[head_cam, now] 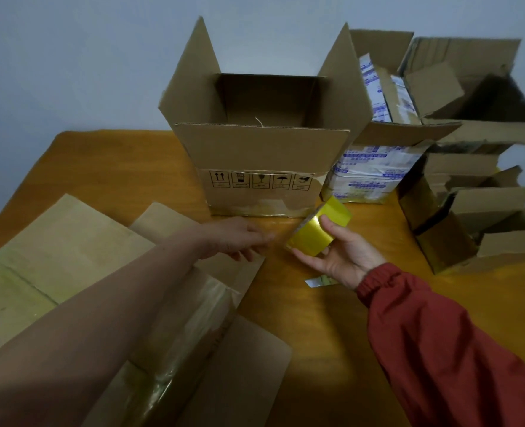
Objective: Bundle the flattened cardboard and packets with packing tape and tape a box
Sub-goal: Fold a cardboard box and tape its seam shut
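Note:
My right hand [344, 254] grips a roll of yellow packing tape [318, 228] just in front of an open cardboard box [264, 177] with its flaps up. My left hand [239, 238] reaches to the roll's left side, its fingertips pinched together on what looks like the tape's free end; that spot is blurred. Flattened cardboard sheets [70, 260] lie on the orange table [332, 318] at the left and under my left forearm, some with shiny tape on them.
Behind the open box, to the right, stands a box of white and blue packets [375, 167]. Several more open, torn boxes [476, 211] are stacked at the far right. A small scrap of tape [318, 281] lies on the table under my right wrist.

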